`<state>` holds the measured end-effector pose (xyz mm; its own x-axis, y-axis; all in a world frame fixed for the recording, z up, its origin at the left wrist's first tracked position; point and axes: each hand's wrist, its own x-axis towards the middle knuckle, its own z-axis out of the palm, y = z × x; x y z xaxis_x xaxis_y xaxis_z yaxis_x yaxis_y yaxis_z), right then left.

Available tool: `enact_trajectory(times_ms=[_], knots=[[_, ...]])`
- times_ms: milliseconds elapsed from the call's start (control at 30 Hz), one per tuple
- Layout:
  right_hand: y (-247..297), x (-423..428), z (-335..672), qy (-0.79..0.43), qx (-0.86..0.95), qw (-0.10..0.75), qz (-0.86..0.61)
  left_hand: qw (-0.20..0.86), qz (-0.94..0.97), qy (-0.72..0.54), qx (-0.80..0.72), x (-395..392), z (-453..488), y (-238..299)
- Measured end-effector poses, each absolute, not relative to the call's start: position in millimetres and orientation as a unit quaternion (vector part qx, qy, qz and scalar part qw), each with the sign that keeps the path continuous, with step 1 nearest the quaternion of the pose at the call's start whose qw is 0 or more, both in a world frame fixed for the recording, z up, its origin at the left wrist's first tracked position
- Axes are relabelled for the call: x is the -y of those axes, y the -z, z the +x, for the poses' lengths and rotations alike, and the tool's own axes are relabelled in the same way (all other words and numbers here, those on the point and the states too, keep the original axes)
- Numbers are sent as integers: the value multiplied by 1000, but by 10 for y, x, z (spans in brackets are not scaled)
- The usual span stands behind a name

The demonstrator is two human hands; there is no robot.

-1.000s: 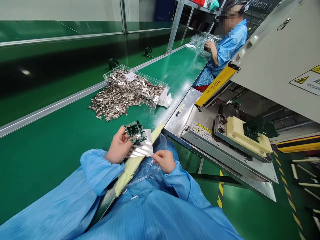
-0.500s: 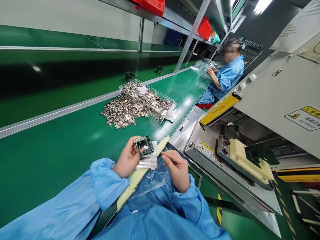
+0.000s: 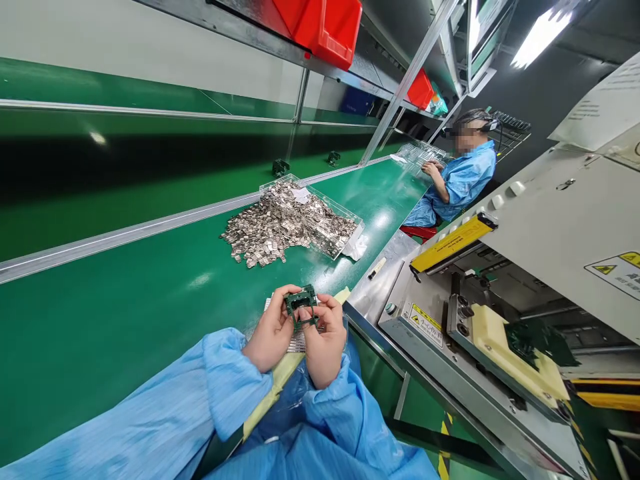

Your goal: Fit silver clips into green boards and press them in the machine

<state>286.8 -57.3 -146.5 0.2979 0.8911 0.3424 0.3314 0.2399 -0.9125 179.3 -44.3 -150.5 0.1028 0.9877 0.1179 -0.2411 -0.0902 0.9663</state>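
Holding green frame (image 3: 307,294) over white sheet (image 3: 297,343) at edge of bench (image 3: 120,333), L hand (image 3: 270,333) & R hand (image 3: 324,343) both pinched on it; prob. mid-work, frame not set down, big metal-bits pile (image 3: 265,233) left.

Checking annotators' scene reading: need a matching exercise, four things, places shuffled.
1. dark green openwork frame
2. small silver metal pieces
3. slim pale pen with black end
4. large red plastic bin

A. on the silver metal ledge
B. on the grey metal shelf
C. between the left hand and the right hand
D. heaped in and around the clear rectangular tray

Pairs: 1-C, 2-D, 3-A, 4-B
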Motion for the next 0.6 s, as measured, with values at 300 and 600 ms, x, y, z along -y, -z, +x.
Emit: enact_trajectory(times_ms=[300,600], knots=[[1407,568,2786,-224,536,581,-570,554,507,-551,-363,476,1790,1533],[1409,539,2864,-358,470,598,-541,561,519,-539,-355,535,1789,1487]])
